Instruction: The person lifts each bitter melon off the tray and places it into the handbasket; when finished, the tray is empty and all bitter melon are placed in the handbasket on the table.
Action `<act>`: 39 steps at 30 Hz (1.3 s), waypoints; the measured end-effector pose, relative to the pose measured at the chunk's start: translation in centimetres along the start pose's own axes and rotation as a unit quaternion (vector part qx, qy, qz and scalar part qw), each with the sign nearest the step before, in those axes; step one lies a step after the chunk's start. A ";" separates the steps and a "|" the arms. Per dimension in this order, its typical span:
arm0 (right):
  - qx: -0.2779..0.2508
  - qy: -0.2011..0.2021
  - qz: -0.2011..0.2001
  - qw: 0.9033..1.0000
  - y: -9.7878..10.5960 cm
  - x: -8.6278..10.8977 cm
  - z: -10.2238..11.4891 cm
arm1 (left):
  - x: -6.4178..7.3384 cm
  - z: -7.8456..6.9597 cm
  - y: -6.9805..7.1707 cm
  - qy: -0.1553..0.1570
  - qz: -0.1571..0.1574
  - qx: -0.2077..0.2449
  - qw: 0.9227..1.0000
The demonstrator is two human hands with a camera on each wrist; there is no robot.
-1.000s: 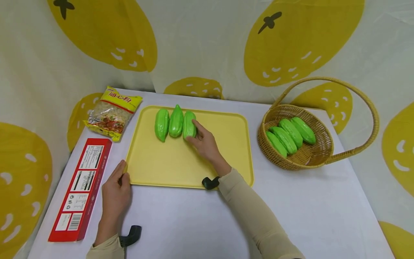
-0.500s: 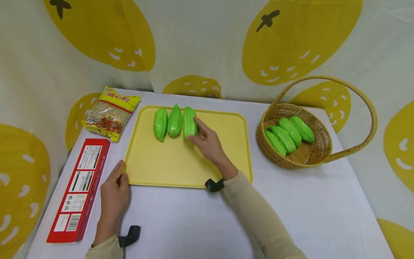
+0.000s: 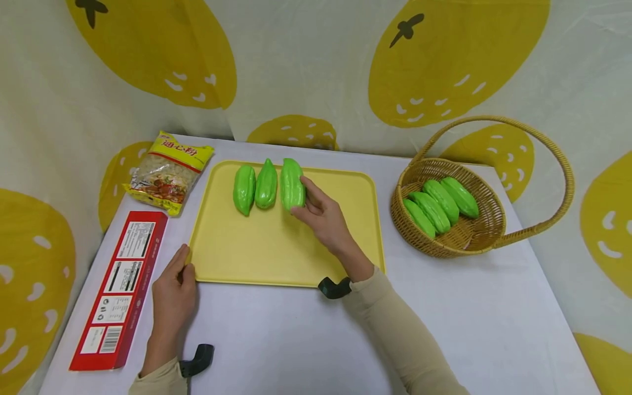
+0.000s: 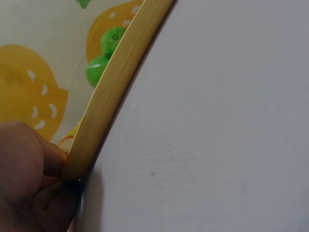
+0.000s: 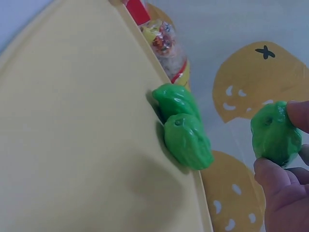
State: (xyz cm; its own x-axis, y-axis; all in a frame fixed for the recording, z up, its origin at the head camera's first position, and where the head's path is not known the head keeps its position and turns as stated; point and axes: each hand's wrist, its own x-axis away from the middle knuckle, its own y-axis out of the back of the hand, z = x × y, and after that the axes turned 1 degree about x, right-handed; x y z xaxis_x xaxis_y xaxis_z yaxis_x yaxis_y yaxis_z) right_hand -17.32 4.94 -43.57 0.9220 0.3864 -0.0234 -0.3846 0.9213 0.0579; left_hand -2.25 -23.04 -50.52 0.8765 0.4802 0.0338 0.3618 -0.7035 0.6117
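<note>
My right hand (image 3: 329, 224) holds a glossy green ridged gourd (image 3: 292, 186) between thumb and fingers. In the right wrist view the held gourd (image 5: 274, 137) is up off the yellow tray (image 3: 261, 247). Two similar gourds, a left one (image 3: 244, 189) and a right one (image 3: 266, 185), lie side by side near the tray's back edge. At the tray's front left corner is my left hand (image 3: 174, 299). The left wrist view shows its thumb and fingers (image 4: 53, 157) gripping the tray's rim (image 4: 104, 108).
A wicker basket (image 3: 412, 233) with a tall handle stands to the right, several green gourds inside it. Left of the tray lie a yellow bag of pasta (image 3: 170, 170) and a long red box (image 3: 120, 291). A patterned cloth (image 3: 306, 71) hangs behind the white table (image 3: 276, 340).
My right hand has lifted the rightmost gourd off the tray and moved it slightly right, away from the other two. The left hand keeps its place at the tray corner.
</note>
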 end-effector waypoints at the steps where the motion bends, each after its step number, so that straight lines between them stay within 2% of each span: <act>1: -0.002 0.001 0.001 1.000 0.2 0.2 0.1 | 0.0 0.0 0.0 -0.001 0.000 0.000 1.000; 6: -0.013 0.008 0.006 1.000 1.2 1.0 0.5 | 0.0 0.0 -0.1 0.000 0.002 -0.004 1.000; 14: 0.001 0.006 0.006 1.000 3.2 2.0 1.0 | 0.1 -0.1 0.0 -0.001 0.003 -0.003 1.000; 22: -0.002 0.022 0.033 0.999 5.0 3.0 1.5 | 0.0 0.1 -0.1 0.003 0.003 -0.003 1.000; 31: -0.005 0.049 0.074 0.996 7.9 3.9 2.3 | 0.0 0.1 0.0 0.007 0.007 -0.001 1.000; 39: 0.009 0.049 0.077 0.996 10.2 4.7 2.6 | -0.1 0.2 -0.1 0.008 0.004 -0.001 1.000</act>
State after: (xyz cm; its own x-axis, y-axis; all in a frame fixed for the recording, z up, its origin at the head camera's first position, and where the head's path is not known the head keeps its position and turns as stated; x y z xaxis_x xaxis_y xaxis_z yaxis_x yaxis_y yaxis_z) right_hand -16.82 16.01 -40.55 0.8430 0.5264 -0.1110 -0.5194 0.8501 0.0871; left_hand -2.28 -23.15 -50.76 0.8742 0.4829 0.0509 0.3546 -0.7065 0.6124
